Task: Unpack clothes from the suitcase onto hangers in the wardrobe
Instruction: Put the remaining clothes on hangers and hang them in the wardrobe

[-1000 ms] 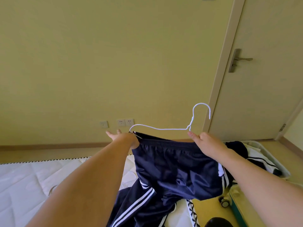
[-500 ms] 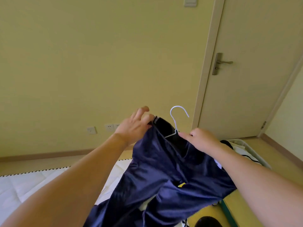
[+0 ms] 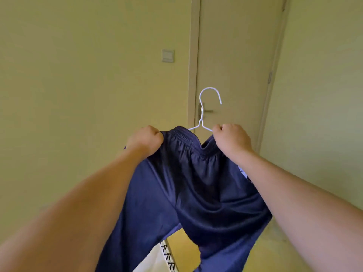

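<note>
The left hand (image 3: pixel 146 141) is curled tight around one end of the waistband of the navy trousers (image 3: pixel 196 189), held up in the air before the door (image 3: pixel 235 55). Between the hands, the white hanger (image 3: pixel 202 116) rises from the waistband, hook upward. The right hand (image 3: pixel 231 140) grips the waistband's other end together with the hanger's arm.

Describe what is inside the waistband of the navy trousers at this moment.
The white wire hanger sits inside the waistband of the navy trousers; only its hook, neck and upper shoulders show. Its arms are covered by fabric. The left hand and right hand grip the waistband ends.
</note>
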`<state>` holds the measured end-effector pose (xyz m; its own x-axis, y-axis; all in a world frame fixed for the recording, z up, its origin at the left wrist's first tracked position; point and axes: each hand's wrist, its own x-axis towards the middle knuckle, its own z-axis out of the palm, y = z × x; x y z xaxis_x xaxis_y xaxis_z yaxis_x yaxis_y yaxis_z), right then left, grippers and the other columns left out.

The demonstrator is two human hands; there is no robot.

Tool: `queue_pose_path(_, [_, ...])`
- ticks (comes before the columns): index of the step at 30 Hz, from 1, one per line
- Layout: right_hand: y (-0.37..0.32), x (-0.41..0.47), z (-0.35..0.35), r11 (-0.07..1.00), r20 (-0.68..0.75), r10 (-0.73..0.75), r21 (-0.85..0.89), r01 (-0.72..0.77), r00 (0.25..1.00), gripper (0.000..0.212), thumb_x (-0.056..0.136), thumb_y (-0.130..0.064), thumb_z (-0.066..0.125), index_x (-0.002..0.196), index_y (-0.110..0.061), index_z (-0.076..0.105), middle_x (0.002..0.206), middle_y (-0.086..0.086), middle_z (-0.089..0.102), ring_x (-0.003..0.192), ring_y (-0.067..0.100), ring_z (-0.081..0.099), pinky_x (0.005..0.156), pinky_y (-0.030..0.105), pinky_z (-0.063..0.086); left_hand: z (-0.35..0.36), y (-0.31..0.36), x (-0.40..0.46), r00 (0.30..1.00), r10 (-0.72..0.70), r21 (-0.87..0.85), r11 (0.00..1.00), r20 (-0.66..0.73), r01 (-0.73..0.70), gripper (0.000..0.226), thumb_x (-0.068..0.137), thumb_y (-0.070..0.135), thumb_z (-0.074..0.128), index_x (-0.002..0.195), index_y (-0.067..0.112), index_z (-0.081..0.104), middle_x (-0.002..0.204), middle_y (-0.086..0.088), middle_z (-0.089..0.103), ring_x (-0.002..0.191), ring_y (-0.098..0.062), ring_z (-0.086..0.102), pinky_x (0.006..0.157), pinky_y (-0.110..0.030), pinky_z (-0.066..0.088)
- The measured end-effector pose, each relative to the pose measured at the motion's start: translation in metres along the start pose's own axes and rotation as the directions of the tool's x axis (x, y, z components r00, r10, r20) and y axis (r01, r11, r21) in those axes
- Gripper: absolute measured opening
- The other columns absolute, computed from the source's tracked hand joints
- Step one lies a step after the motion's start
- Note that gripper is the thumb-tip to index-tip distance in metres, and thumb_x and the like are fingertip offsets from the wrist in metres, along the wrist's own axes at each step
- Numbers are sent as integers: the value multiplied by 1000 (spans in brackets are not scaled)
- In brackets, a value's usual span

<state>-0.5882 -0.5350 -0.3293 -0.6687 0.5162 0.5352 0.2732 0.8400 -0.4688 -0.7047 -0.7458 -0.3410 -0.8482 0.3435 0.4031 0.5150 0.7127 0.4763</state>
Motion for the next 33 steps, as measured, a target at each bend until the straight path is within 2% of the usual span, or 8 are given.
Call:
queue_pose_path(2, [2,11,-41,996,-108,54,-60,-61,993,44,96,-29,30,89,-4,66,95,16,64,87,36,57,70,33,39,-20,43,8,994,90,44,995,-64,-88,27,76,30,34,59,11,41,60,-7,48,61,-30,47,53,-29,30])
queue_pose_path(5, [4,19,-105,984,-230,85,-130,-117,969,48,99,-30,27,96,-3,66,103,17,66,91,35,58,74,34,41,-49,102,14,967,206,85,977,-150,-195,37,90,30,37,61,8,44,62,-9,50,63,-31,49,56,-30,34])
queue_pose_path(10, [15,-3,-220,893,-424,-147,-445,-64,893,67,92,-70,19,85,-11,50,77,9,57,71,31,54,60,33,37,-94,208,6,906,352,108,936,-235,-336,49,95,41,32,68,6,53,66,-11,49,69,-31,51,64,-33,39])
queue_pose_path(17, [38,-32,-381,745,-607,-291,-628,-223,740,63,96,-64,25,105,-7,53,94,14,68,85,36,65,60,34,36,-153,348,-56,820,490,-28,854,-295,-520,26,97,27,36,105,9,52,114,-17,59,104,-36,55,80,-34,35])
queue_pose_path(21, [63,-45,-452,756,-714,-247,-565,-331,655,59,99,-58,26,107,-6,52,99,15,66,89,37,63,63,35,35,-167,415,-102,718,547,-53,779,-429,-625,25,96,25,37,108,8,49,112,-16,61,89,-34,51,75,-34,33])
queue_pose_path(28, [151,-81,-532,762,-789,-163,-482,-432,592,52,102,-50,27,102,-5,52,98,16,62,89,37,57,66,37,35,-149,511,-162,514,694,-218,473,-504,-853,4,92,7,37,94,10,36,98,-9,39,87,-33,45,70,-42,35])
queue_pose_path(30, [183,-87,-545,782,-793,-96,-434,-448,602,51,101,-49,29,101,-4,52,99,17,61,90,37,56,70,39,38,-137,532,-174,502,727,-254,434,-469,-865,6,93,13,39,90,8,41,97,-5,39,82,-30,45,69,-38,35])
queue_pose_path(33, [230,-93,-559,829,-811,-55,-362,-427,582,44,101,-47,33,89,-7,46,88,13,57,79,33,50,66,37,35,-117,567,-183,509,816,-248,451,-275,-857,23,88,29,46,79,9,51,93,-5,47,78,-26,51,63,-32,35])
